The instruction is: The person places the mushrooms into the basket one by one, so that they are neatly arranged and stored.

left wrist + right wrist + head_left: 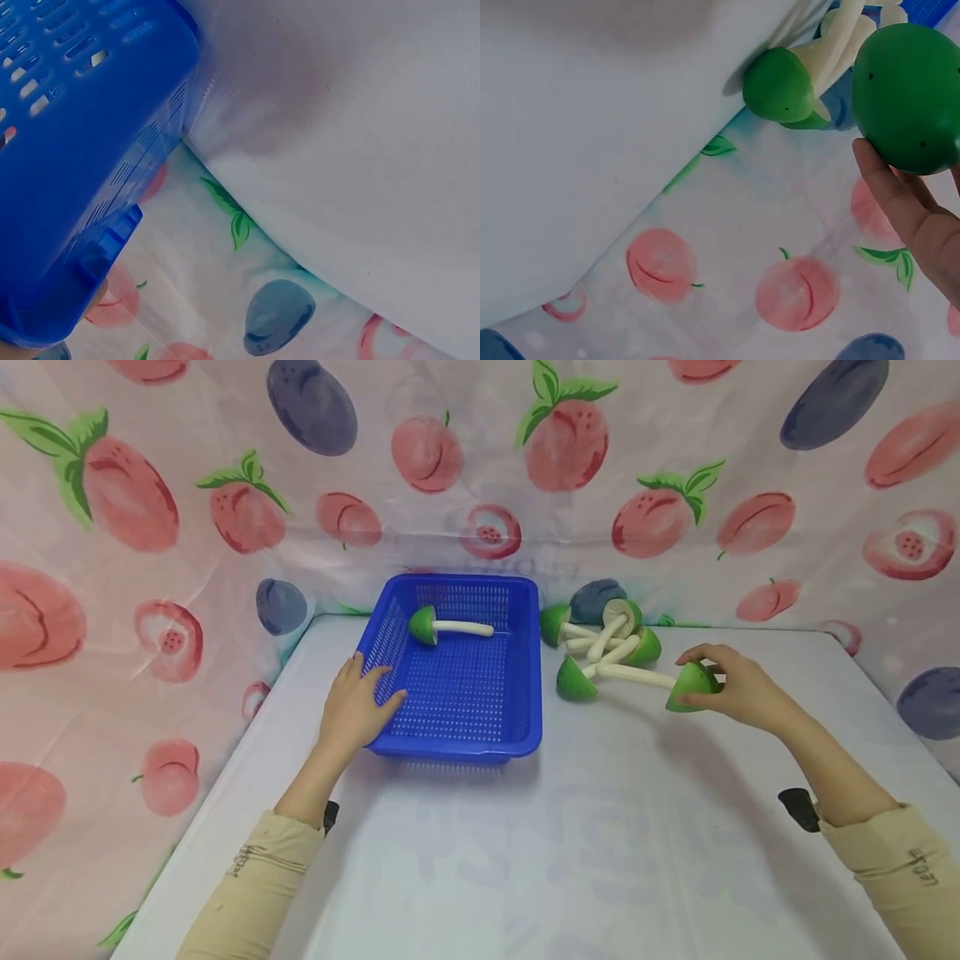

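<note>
My right hand (748, 692) grips a toy mushroom by its green cap (690, 687), and the white stem points left toward the other mushrooms. In the right wrist view the fingers (904, 210) press against the round, dark-dotted cap. My left hand (350, 706) holds the left rim of a blue plastic basket (457, 748), with the thumb over the edge. Inside the basket, one green-capped mushroom (423, 626) lies on its side near the back. Several more mushrooms (576, 681) lie in a loose pile just right of the basket.
A white-covered table (600, 843) lies under everything. Behind it hangs a fruit-printed cloth (450, 527), which also runs down the left side. The pile sits close to the table's back edge, between the basket and my right hand.
</note>
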`<act>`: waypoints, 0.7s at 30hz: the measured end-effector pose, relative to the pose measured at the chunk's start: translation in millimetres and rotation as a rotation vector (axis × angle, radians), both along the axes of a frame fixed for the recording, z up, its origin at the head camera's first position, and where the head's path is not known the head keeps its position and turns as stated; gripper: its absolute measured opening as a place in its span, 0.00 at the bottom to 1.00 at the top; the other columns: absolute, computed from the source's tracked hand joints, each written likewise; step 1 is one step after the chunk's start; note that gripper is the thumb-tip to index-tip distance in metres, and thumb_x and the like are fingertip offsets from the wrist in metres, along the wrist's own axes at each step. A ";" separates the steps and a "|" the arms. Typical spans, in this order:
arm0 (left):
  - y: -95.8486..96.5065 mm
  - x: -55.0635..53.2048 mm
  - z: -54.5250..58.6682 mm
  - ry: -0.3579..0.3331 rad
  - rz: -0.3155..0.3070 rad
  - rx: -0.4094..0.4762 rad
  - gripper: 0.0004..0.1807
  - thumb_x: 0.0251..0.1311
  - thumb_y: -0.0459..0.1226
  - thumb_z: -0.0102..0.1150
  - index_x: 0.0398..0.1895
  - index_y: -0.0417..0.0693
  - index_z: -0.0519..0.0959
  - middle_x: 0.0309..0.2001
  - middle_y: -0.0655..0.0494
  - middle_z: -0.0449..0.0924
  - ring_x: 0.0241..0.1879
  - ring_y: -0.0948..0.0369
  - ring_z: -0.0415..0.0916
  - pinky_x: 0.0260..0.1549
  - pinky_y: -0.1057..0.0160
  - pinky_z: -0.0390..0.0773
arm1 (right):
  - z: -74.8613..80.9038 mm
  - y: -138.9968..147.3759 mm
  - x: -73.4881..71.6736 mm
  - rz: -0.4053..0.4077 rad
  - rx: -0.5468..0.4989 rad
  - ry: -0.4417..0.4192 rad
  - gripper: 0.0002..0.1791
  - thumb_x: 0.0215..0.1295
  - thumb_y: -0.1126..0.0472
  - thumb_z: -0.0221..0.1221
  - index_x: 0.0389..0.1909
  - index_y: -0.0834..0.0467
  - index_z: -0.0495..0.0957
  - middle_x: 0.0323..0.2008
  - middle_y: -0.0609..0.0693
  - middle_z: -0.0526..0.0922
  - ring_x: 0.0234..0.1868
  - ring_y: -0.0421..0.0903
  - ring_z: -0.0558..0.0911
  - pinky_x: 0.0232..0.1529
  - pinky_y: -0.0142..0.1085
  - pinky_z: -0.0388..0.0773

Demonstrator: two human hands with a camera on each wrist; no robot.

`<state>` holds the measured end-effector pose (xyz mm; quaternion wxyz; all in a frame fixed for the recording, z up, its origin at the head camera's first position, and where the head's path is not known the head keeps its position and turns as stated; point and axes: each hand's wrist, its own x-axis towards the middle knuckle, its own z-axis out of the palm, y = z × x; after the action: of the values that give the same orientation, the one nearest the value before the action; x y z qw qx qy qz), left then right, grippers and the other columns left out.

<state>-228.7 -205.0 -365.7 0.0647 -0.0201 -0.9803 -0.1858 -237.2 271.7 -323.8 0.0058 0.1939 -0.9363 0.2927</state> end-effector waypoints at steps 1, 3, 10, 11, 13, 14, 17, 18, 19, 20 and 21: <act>-0.3 0.3 -0.1 -0.001 0.000 0.000 0.30 0.62 0.49 0.53 0.63 0.40 0.69 0.70 0.28 0.49 0.71 0.37 0.45 0.68 0.38 0.51 | 2.9 -1.2 -0.7 0.008 0.008 0.010 0.24 0.52 0.68 0.67 0.50 0.66 0.71 0.51 0.67 0.70 0.50 0.71 0.72 0.45 0.61 0.76; -1.1 0.9 -0.3 -0.002 -0.001 0.000 0.30 0.62 0.49 0.53 0.63 0.40 0.69 0.70 0.28 0.49 0.71 0.36 0.45 0.68 0.38 0.51 | 8.5 -4.3 -2.8 0.027 0.026 0.030 0.24 0.51 0.67 0.68 0.49 0.65 0.71 0.50 0.66 0.72 0.49 0.70 0.74 0.42 0.56 0.79; -2.4 1.8 0.1 -0.008 0.008 0.000 0.30 0.62 0.49 0.53 0.62 0.40 0.69 0.70 0.28 0.48 0.71 0.37 0.44 0.68 0.38 0.51 | 25.7 -25.2 -12.4 0.068 0.076 0.053 0.26 0.49 0.63 0.70 0.50 0.63 0.73 0.48 0.63 0.76 0.48 0.64 0.76 0.38 0.46 0.79; -2.5 1.6 0.3 -0.008 0.007 -0.001 0.30 0.62 0.49 0.53 0.62 0.40 0.70 0.70 0.28 0.48 0.71 0.37 0.44 0.68 0.38 0.51 | 28.1 -29.1 -13.5 0.067 0.075 0.049 0.26 0.50 0.63 0.70 0.50 0.63 0.73 0.49 0.63 0.76 0.49 0.64 0.76 0.40 0.47 0.79; -2.6 1.2 0.8 -0.008 0.005 -0.002 0.29 0.62 0.49 0.53 0.62 0.40 0.70 0.70 0.28 0.49 0.71 0.36 0.44 0.68 0.38 0.51 | 32.2 -37.5 -16.3 0.071 0.062 0.041 0.25 0.50 0.64 0.69 0.50 0.63 0.73 0.50 0.62 0.76 0.50 0.62 0.76 0.44 0.49 0.77; -2.6 1.0 1.1 -0.007 0.005 -0.004 0.29 0.62 0.49 0.53 0.62 0.40 0.70 0.70 0.28 0.49 0.71 0.36 0.44 0.68 0.38 0.50 | 33.9 -41.4 -18.0 0.085 0.059 0.047 0.25 0.50 0.64 0.69 0.50 0.63 0.73 0.50 0.62 0.75 0.50 0.62 0.76 0.44 0.49 0.77; -2.1 0.5 1.9 0.000 -0.001 -0.007 0.29 0.63 0.49 0.53 0.61 0.39 0.70 0.70 0.27 0.49 0.71 0.36 0.45 0.68 0.38 0.51 | 37.7 -52.8 -23.1 0.122 0.054 0.062 0.25 0.51 0.65 0.68 0.50 0.64 0.73 0.50 0.62 0.75 0.49 0.60 0.76 0.44 0.49 0.76; -1.7 0.5 2.0 0.000 -0.002 -0.007 0.29 0.63 0.48 0.53 0.61 0.39 0.70 0.70 0.27 0.49 0.71 0.36 0.45 0.68 0.38 0.50 | 38.7 -56.4 -24.9 0.133 0.056 0.064 0.24 0.51 0.65 0.68 0.50 0.65 0.73 0.49 0.62 0.76 0.48 0.59 0.75 0.44 0.49 0.76; -1.3 0.4 1.9 0.000 -0.002 -0.007 0.29 0.63 0.48 0.53 0.61 0.39 0.70 0.70 0.27 0.49 0.71 0.36 0.45 0.68 0.38 0.50 | 40.3 -59.7 -26.4 0.142 0.060 0.062 0.24 0.51 0.65 0.68 0.50 0.65 0.72 0.50 0.63 0.75 0.47 0.58 0.75 0.44 0.49 0.76; -0.6 0.5 2.1 0.000 -0.003 -0.007 0.29 0.63 0.48 0.53 0.61 0.39 0.70 0.70 0.28 0.50 0.71 0.36 0.45 0.68 0.38 0.51 | 42.2 -62.6 -27.6 0.146 0.071 0.060 0.24 0.52 0.65 0.68 0.50 0.65 0.72 0.50 0.63 0.75 0.48 0.59 0.74 0.44 0.49 0.75; 0.0 0.4 2.1 -0.001 -0.004 -0.007 0.29 0.63 0.48 0.53 0.61 0.39 0.70 0.70 0.28 0.50 0.71 0.36 0.45 0.68 0.38 0.51 | 44.7 -65.2 -28.8 0.143 0.079 0.052 0.24 0.52 0.65 0.68 0.50 0.65 0.72 0.51 0.63 0.74 0.47 0.58 0.74 0.44 0.48 0.75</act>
<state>-228.3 -205.0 -363.7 0.0636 -0.0223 -0.9809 -0.1825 -266.0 206.6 -279.1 0.0016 0.2680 -0.9304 0.2501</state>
